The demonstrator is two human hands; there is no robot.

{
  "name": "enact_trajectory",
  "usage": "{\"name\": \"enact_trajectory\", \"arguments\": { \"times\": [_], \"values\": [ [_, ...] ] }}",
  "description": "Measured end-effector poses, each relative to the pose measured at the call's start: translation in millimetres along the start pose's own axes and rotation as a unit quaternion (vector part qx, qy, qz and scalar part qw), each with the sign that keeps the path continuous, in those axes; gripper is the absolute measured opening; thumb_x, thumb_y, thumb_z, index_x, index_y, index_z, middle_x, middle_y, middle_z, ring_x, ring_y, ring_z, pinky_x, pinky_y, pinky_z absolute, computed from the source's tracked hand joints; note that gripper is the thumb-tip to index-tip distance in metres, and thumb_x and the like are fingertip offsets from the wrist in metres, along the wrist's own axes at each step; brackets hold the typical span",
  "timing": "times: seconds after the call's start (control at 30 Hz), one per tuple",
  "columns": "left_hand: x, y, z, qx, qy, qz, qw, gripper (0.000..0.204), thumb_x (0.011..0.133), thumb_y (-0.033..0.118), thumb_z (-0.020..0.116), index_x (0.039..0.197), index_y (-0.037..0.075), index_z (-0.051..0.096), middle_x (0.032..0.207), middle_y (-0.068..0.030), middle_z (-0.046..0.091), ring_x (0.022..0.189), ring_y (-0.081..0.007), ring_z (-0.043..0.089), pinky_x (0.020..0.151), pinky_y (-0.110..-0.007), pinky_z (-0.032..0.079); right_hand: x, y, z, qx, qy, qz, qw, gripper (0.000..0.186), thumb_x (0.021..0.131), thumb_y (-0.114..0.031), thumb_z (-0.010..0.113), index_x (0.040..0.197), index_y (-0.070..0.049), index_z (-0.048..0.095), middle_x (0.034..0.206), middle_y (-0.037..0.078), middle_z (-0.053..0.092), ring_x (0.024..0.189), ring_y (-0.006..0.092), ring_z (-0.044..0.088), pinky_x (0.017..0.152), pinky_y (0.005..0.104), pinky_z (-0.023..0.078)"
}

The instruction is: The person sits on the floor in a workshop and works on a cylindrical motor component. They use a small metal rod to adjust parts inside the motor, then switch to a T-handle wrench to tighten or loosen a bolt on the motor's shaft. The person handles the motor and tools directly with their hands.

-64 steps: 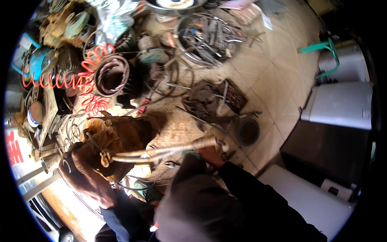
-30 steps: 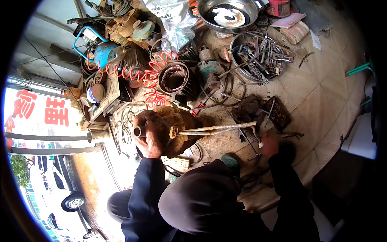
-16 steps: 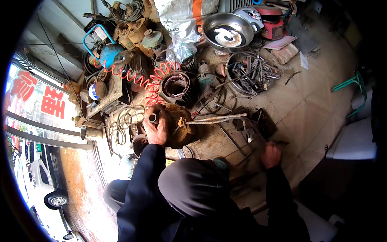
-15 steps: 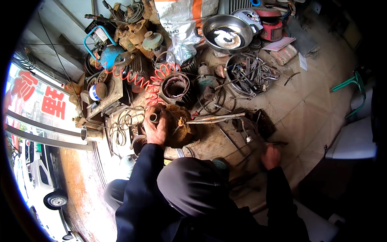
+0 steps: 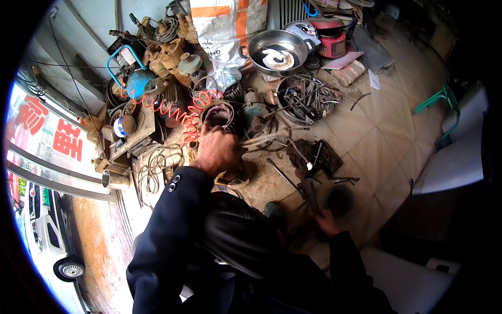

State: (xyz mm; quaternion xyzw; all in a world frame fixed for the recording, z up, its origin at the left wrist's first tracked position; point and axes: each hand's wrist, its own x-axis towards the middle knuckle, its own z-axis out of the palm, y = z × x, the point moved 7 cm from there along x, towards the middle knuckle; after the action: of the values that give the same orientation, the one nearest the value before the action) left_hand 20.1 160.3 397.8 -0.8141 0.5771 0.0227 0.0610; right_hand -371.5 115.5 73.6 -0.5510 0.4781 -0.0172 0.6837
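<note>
My left hand (image 5: 217, 152) lies over a rusty machine part (image 5: 235, 178) on the floor and grips it from above, hiding most of it. A long metal bar (image 5: 264, 138) sticks out to the right from under that hand. My right hand (image 5: 325, 222) is low on the tiled floor, beside loose hand tools (image 5: 311, 193) and a dark round object (image 5: 339, 201). Whether its fingers hold one of the tools is not visible. My dark sleeves and my knees fill the lower middle of the view.
A red coiled hose (image 5: 180, 112), a blue compressor (image 5: 138, 83) and scrap motors crowd the back left. A metal bowl (image 5: 277, 49), a basin of tools (image 5: 306, 97) and a flat tool tray (image 5: 324, 157) lie behind. A green stool (image 5: 444, 102) stands right; a white car (image 5: 57, 246) shows left.
My right hand has left the long bar and dropped to the tools on the floor. My left hand has stayed on the rusty part. The view has tilted.
</note>
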Motion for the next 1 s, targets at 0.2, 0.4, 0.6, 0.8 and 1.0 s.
{"name": "enact_trajectory", "arguments": {
  "times": [0.2, 0.4, 0.6, 0.8, 1.0],
  "values": [
    [-29, -23, -12, -0.056, 0.213, -0.062, 0.974, 0.041, 0.084, 0.046, 0.070, 0.103, 0.010, 0.074, 0.112, -0.0123, 0.070, 0.116, -0.0343, 0.060, 0.113, -0.064, 0.030, -20, -21, -15, -0.325, 0.092, -0.216, 0.916, 0.034, 0.092, -0.030, 0.073, 0.091, 0.003, 0.067, 0.073, 0.019, 0.067, 0.069, 0.0321, 0.071, 0.062, 0.0435, 0.052],
    [-59, -86, 26, -0.484, 0.259, -0.131, 0.826, 0.041, 0.094, 0.021, 0.064, 0.125, -0.007, 0.063, 0.096, -0.0195, 0.073, 0.086, -0.0243, 0.071, 0.081, -0.033, 0.055, -73, -134, 38, -0.211, 0.068, -0.305, 0.926, 0.034, 0.096, -0.028, 0.067, 0.109, 0.003, 0.062, 0.074, 0.023, 0.064, 0.075, 0.0423, 0.068, 0.066, 0.0471, 0.051],
    [-61, -96, 38, -0.654, 0.176, -0.091, 0.730, 0.034, 0.093, 0.006, 0.054, 0.123, -0.003, 0.066, 0.112, -0.0107, 0.071, 0.103, -0.0193, 0.066, 0.090, -0.033, 0.052, -106, -257, 86, -0.222, 0.014, -0.358, 0.907, 0.030, 0.099, -0.022, 0.065, 0.116, 0.002, 0.057, 0.082, 0.023, 0.066, 0.073, 0.0419, 0.068, 0.061, 0.0455, 0.052],
    [-49, -79, 50, -0.708, 0.185, -0.052, 0.680, 0.042, 0.098, 0.017, 0.059, 0.135, -0.003, 0.060, 0.122, -0.0096, 0.066, 0.113, -0.0168, 0.060, 0.102, -0.032, 0.044, -121, -316, 117, -0.296, 0.123, -0.504, 0.802, 0.022, 0.098, -0.013, 0.064, 0.108, 0.005, 0.056, 0.069, 0.020, 0.064, 0.058, 0.0397, 0.065, 0.052, 0.0451, 0.050],
    [-59, -88, 42, -0.668, 0.184, -0.063, 0.719, 0.051, 0.099, 0.023, 0.059, 0.144, -0.001, 0.055, 0.131, -0.0112, 0.064, 0.119, -0.0182, 0.057, 0.106, -0.033, 0.041, -96, -325, 150, -0.422, 0.009, -0.390, 0.818, 0.023, 0.098, -0.016, 0.063, 0.101, 0.004, 0.052, 0.066, 0.019, 0.062, 0.056, 0.0388, 0.065, 0.051, 0.0462, 0.053]
  ]
}}
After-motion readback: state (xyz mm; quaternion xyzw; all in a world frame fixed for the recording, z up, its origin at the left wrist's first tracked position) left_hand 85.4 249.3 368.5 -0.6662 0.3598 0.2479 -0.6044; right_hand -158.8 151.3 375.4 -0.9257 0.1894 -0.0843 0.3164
